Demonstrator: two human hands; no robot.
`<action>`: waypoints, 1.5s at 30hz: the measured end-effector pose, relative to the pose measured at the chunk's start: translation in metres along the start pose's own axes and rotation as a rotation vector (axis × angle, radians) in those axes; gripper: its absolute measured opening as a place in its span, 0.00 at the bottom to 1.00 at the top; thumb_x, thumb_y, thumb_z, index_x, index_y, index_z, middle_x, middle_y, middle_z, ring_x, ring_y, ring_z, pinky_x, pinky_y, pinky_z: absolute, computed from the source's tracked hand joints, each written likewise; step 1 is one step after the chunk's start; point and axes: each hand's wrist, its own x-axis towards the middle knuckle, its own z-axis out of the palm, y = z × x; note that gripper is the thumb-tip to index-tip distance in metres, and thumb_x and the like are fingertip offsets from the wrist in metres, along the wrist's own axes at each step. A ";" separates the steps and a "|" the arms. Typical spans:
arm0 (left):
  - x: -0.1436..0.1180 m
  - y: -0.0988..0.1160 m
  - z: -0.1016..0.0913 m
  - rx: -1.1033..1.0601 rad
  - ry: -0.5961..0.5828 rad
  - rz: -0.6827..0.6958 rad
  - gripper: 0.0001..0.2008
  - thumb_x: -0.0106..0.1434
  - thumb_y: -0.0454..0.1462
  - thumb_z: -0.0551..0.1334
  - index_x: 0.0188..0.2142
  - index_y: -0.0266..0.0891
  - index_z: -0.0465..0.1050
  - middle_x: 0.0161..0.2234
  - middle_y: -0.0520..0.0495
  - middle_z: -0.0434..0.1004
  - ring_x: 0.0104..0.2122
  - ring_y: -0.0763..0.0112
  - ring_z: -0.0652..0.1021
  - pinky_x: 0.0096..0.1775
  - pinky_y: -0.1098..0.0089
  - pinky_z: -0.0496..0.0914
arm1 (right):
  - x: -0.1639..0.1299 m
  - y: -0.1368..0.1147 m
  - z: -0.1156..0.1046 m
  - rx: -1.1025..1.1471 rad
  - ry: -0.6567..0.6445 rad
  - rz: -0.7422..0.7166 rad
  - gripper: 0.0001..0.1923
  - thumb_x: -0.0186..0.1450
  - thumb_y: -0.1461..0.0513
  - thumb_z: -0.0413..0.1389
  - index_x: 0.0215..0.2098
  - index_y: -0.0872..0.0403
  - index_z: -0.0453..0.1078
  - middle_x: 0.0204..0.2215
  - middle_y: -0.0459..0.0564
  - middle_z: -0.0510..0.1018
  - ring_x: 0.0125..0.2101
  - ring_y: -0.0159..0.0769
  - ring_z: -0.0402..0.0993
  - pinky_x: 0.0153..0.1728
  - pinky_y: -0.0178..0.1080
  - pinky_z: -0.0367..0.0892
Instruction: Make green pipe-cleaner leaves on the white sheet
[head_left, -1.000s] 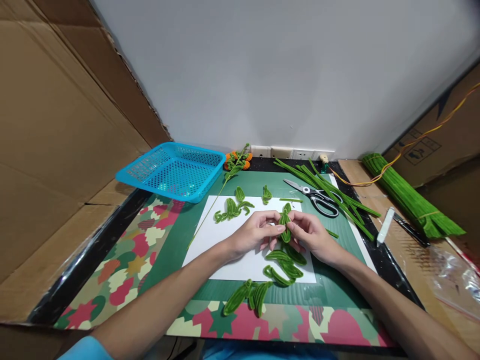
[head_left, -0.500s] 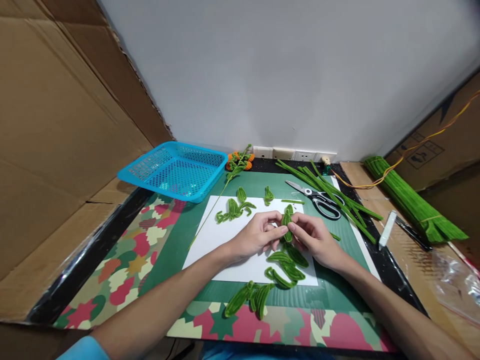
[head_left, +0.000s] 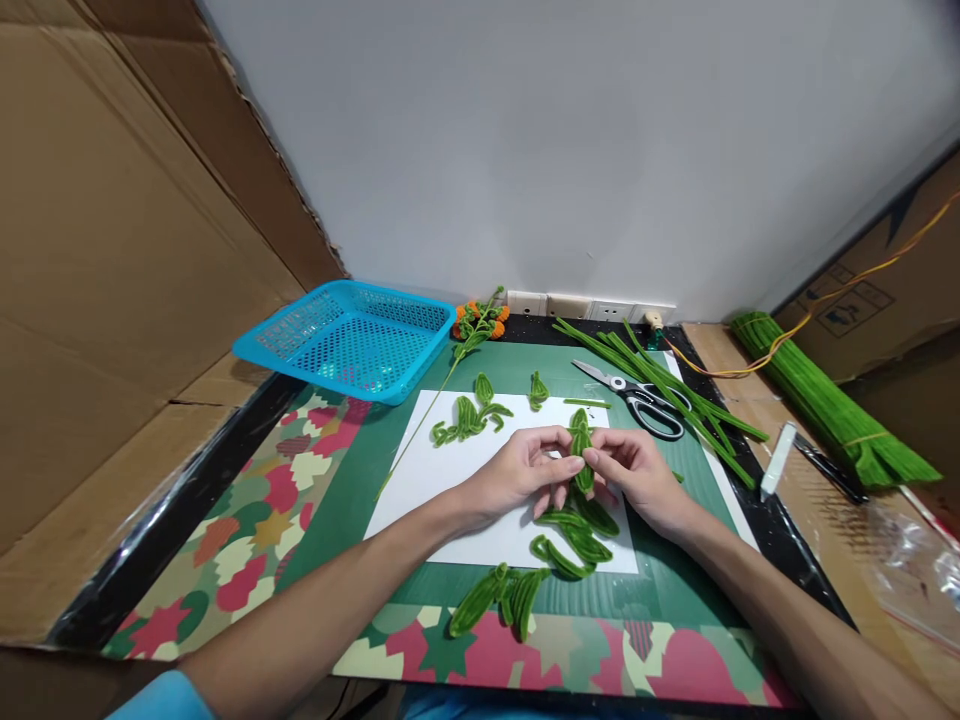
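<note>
Leaf: a green pipe-cleaner leaf (head_left: 581,447), folded into a narrow loop, held just above the white paper (head_left: 420,480) at the middle of the table (head_left: 315,500).
Left hand: the left hand (head_left: 521,475) pinches the leaf's left edge between thumb and fingertips, closed on it.
Right hand: the right hand (head_left: 637,475) pinches the leaf's right edge, also closed on it, the forefinger lying across the lower half.
Which way from the hands: the leaf sits directly between the two hands, touching both; neither hand is clearly nearer.
Long axis: it runs away from the person, roughly upright in the view, with a slight lean.
Pointing: the upper tip points toward the far wall; the lower end points back toward the person and reaches down close to the leaf pile.
Leaf pile: finished leaves (head_left: 577,535) lie just below the hands on the paper's near edge, with more (head_left: 499,595) nearer the person.
Far leaves: a second cluster (head_left: 465,415) lies beyond the left hand.
Scissors: scissors (head_left: 637,400) lie beyond the right hand, beside loose green stems (head_left: 667,385).
Basket: a blue basket (head_left: 349,340) stands at the far left, well apart.
</note>
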 end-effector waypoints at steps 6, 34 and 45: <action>0.000 -0.002 0.005 0.046 0.029 0.059 0.21 0.64 0.51 0.71 0.42 0.38 0.69 0.27 0.51 0.76 0.20 0.75 0.76 0.18 0.78 0.67 | -0.003 -0.003 -0.002 -0.242 0.126 -0.137 0.22 0.73 0.46 0.58 0.30 0.53 0.72 0.17 0.42 0.69 0.17 0.30 0.62 0.20 0.35 0.60; -0.009 -0.001 0.005 0.725 0.258 0.216 0.19 0.75 0.46 0.58 0.29 0.39 0.66 0.23 0.56 0.65 0.23 0.75 0.65 0.29 0.71 0.58 | -0.010 -0.011 -0.010 -0.755 0.166 -0.364 0.13 0.76 0.58 0.55 0.33 0.53 0.68 0.27 0.44 0.71 0.26 0.31 0.65 0.29 0.34 0.60; -0.011 -0.002 0.018 0.602 0.170 0.158 0.22 0.75 0.44 0.56 0.26 0.37 0.73 0.19 0.55 0.67 0.20 0.77 0.67 0.28 0.74 0.61 | -0.007 0.003 -0.003 -0.256 0.185 -0.120 0.24 0.71 0.49 0.61 0.24 0.51 0.60 0.16 0.38 0.59 0.18 0.27 0.52 0.20 0.33 0.49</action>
